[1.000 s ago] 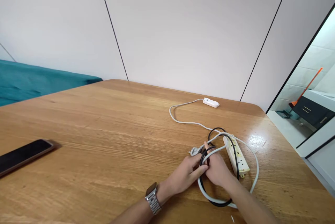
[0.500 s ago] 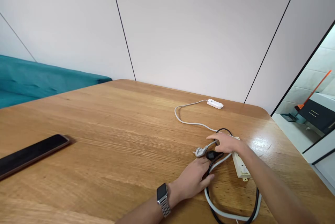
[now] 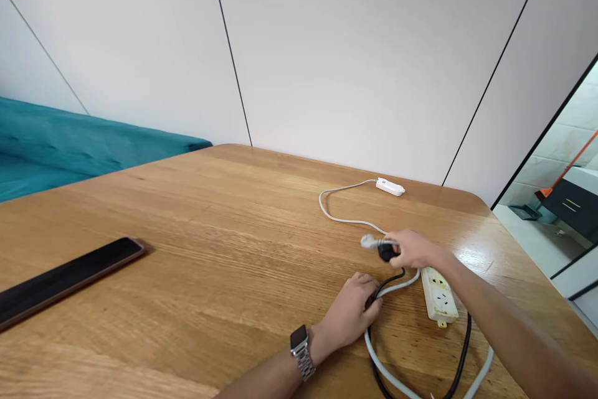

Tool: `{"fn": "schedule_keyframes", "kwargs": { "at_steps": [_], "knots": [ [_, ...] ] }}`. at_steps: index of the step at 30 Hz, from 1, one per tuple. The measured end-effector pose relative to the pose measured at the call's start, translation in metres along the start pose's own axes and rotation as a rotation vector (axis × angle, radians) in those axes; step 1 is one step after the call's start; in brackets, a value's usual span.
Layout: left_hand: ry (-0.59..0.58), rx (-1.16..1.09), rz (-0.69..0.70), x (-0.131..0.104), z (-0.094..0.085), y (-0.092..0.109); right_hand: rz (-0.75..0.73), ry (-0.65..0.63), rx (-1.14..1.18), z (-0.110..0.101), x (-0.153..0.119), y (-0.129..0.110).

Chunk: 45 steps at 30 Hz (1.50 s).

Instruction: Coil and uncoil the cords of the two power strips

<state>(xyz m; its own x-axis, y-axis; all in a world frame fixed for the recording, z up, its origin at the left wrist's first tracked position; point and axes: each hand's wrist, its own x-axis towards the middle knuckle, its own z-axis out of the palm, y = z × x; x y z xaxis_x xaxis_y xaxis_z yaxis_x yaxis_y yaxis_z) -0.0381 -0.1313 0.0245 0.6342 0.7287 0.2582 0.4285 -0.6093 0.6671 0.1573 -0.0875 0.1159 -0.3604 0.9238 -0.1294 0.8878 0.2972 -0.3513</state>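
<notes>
While I watch from the remote head view, the right hand point(image 3: 409, 249) covers part of what it grips: its fingers are closed round a black plug point(image 3: 387, 253) and the cord of a pale plug point(image 3: 369, 241), so I cannot make out where either cord leaves the palm. Pale plug slightly blurred, pins not readable. Left hand point(image 3: 351, 310) is curled at the table point(image 3: 224, 274), thumb and fingers closed about a black cable point(image 3: 463, 350) and a pale cable point(image 3: 402, 286); how tightly, I cannot tell. Both cables loop toward me and are cut off by the bottom edge. The far end of the power strip point(image 3: 440, 299) is hidden behind the right hand and forearm. A phone point(image 3: 65, 277) is cropped at the left edge.

Appearance: black plug dark and chunky, near the strip, sticking out from the fingers just beside the pale plug, which points left. Pale cable thicker than the black one. Strip off-white, yellowed in patches, lying flat.

Count: two hands, two plugs, one strip, one phone, one watch point(image 3: 299, 337) on the left wrist, one small white block point(image 3: 390, 187) near the far edge, with a thin cord.
</notes>
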Motion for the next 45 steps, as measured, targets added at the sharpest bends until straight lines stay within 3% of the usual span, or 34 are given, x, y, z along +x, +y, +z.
{"fn": "schedule_keyframes", "kwargs": {
  "at_steps": [5, 8, 10, 13, 16, 19, 21, 24, 28, 31, 36, 41, 45],
  "knots": [
    [0.011, -0.536, -0.296, 0.007, -0.011, -0.009, 0.092, 0.599, 0.609, -0.053, -0.05, 0.019],
    [0.054, -0.943, -0.474, 0.011, -0.02, -0.021, 0.146, 0.878, 0.945, -0.061, -0.093, 0.034],
    [0.081, -1.15, -0.569, 0.014, -0.028, -0.029, 0.197, 1.039, 1.111, -0.051, -0.119, 0.046],
    [0.247, -1.268, -0.579, 0.019, -0.044, -0.038, 0.354, 1.111, 1.362, -0.018, -0.147, 0.068],
    [0.392, -1.153, -0.504, 0.021, -0.057, -0.042, 0.565, 1.162, 1.551, 0.024, -0.16, 0.086],
    [0.333, -0.878, -0.419, 0.021, -0.059, -0.044, 0.655, 1.203, 1.62, 0.064, -0.163, 0.087],
    [0.289, -0.731, -0.35, 0.02, -0.057, -0.046, 0.669, 1.205, 1.599, 0.084, -0.163, 0.08],
    [0.289, -0.619, -0.304, 0.021, -0.053, -0.048, 0.663, 1.065, 1.396, 0.102, -0.163, 0.068],
    [0.275, -0.59, -0.344, 0.022, -0.055, -0.051, 0.705, 0.862, 0.893, 0.106, -0.164, 0.071],
    [0.267, -0.625, -0.358, 0.022, -0.057, -0.052, 0.717, 0.756, 0.692, 0.102, -0.164, 0.081],
    [0.308, -0.634, -0.348, 0.023, -0.057, -0.051, 0.692, 0.573, 0.614, 0.092, -0.168, 0.089],
    [0.377, -0.563, -0.36, 0.023, -0.058, -0.05, 0.689, 0.566, 0.633, 0.09, -0.172, 0.089],
    [0.333, -0.549, -0.384, 0.022, -0.06, -0.053, 0.794, 0.57, 0.736, 0.089, -0.177, 0.082]
  ]
}}
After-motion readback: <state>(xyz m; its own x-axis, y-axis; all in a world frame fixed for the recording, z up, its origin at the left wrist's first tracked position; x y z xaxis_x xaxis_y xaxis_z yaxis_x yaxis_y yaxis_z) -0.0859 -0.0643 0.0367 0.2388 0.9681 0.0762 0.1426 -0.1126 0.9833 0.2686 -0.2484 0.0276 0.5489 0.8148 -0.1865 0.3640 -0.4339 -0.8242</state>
